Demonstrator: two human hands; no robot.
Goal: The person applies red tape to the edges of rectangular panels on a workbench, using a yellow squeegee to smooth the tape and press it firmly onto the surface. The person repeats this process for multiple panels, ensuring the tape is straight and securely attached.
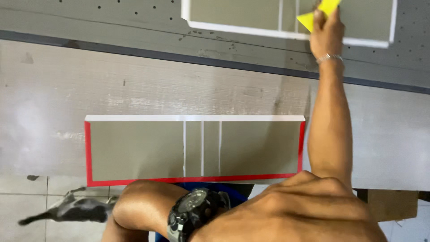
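My right hand (327,36) reaches far across the table with the arm stretched out and a silver bracelet on its wrist. It grips a flat yellow scraper (321,12) and presses it on a grey panel with white edges (242,18) at the top of the view. A second grey panel (134,148), edged in red on three sides and white along its far side, lies near me with three thin white lines down its middle. My left forearm crosses the bottom, wearing a black watch (192,217); the hand itself is hidden.
Both panels lie on a grey wood-grain table (53,89) crossed by a dark stripe (134,50). A grey cat (76,210) stands on the tiled floor at lower left. A brown cardboard box (394,204) shows under the table's edge at lower right.
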